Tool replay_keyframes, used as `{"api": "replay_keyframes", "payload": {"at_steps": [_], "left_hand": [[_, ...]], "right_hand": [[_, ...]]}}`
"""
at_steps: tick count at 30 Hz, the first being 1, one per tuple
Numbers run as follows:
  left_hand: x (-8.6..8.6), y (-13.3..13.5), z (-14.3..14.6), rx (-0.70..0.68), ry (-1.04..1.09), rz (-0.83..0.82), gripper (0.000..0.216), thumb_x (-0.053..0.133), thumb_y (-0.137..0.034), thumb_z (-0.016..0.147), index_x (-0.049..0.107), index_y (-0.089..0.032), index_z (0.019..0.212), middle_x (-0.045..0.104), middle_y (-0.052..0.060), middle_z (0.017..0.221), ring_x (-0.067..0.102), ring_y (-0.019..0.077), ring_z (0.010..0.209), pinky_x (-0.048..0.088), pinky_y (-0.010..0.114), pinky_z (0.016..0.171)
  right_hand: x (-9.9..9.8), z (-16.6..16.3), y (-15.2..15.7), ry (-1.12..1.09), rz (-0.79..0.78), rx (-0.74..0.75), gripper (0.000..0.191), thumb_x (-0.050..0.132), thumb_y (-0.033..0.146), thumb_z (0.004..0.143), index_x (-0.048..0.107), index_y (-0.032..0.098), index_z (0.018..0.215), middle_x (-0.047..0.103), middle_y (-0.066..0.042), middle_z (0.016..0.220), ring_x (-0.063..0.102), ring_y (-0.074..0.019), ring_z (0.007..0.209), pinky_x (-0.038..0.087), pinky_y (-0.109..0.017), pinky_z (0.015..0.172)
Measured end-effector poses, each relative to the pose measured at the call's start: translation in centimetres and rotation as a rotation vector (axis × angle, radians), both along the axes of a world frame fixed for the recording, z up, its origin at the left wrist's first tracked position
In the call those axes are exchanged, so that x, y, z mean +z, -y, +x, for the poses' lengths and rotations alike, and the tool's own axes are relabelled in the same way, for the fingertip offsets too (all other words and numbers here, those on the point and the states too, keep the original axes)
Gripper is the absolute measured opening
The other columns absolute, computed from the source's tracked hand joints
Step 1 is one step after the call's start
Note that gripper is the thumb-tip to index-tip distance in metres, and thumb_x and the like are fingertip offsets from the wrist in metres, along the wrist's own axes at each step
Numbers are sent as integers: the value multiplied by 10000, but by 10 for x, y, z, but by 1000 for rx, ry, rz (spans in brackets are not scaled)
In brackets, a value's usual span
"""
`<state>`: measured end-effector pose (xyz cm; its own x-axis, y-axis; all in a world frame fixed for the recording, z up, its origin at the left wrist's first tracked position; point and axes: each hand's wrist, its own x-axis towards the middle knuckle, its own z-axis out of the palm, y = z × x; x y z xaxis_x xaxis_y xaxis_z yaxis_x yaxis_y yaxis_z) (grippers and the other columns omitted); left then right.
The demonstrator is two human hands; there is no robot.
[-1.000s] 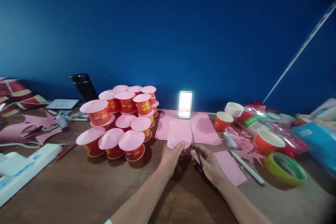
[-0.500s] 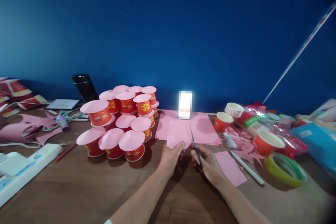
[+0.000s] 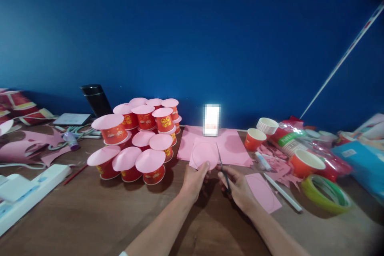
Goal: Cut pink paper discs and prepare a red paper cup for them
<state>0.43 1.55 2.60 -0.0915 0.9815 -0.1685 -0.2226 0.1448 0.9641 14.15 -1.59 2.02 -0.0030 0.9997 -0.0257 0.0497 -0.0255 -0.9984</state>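
My left hand (image 3: 194,179) pinches the near edge of a pink paper piece (image 3: 204,154) with a circle drawn on it, holding it just above the wooden table (image 3: 90,216). My right hand (image 3: 238,187) grips dark scissors (image 3: 222,167), the blades pointing up and away along the right edge of that paper. Under and behind the piece lies a stack of pink sheets (image 3: 231,144). Another pink piece with a drawn arc (image 3: 263,192) rests on the table by my right wrist.
A pile of red paper cups capped with pink discs (image 3: 138,138) stands to the left. Right of the sheets: red cups (image 3: 254,138), a white cup stack (image 3: 267,125), a glue tube (image 3: 263,160), a white stick (image 3: 283,192), a green tape roll (image 3: 325,193), pink scraps. A power strip (image 3: 27,192) lies far left.
The pink piece has turned slightly in my left hand and the scissors have shifted a little along its edge. Nothing else has moved.
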Motion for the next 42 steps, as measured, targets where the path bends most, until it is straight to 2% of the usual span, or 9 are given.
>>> {"api": "replay_keyframes", "payload": {"at_steps": [3,13,26,34,42], "left_hand": [[-2,-1,0,3,15,44,269,665,-378,673,616,-115,649,532,-12,492,438,66,399,346,182,383],[1,-1,1,-7,58,11,276,710,-354,618,588,-108,596,523,-12,466,429,67,400,346,188,379],[3,0,0,6,40,16,281,713,-366,613,583,-119,582,515,-21,457,424,65,388,348,188,376],[-4,-2,0,20,27,16,290,714,-379,621,596,-114,598,523,-11,464,429,65,385,347,185,375],[-3,-2,-1,14,4,25,280,691,-380,645,606,-116,608,517,-17,468,425,61,391,345,179,378]], "right_hand": [[0,0,-1,0,4,8,499,636,513,734,611,157,1083,487,41,548,440,-81,447,312,-163,358],[5,-1,-2,22,8,42,473,631,514,739,607,160,1052,486,42,560,449,-83,461,314,-162,364],[4,0,0,-4,-6,20,462,636,513,735,616,167,1041,497,40,559,456,-90,460,308,-167,364],[5,0,0,-16,-9,22,471,641,506,733,614,161,1052,486,49,545,445,-82,450,318,-175,382],[3,0,0,-13,-10,20,478,637,517,734,611,150,1040,477,49,540,426,-80,438,299,-176,373]]}}
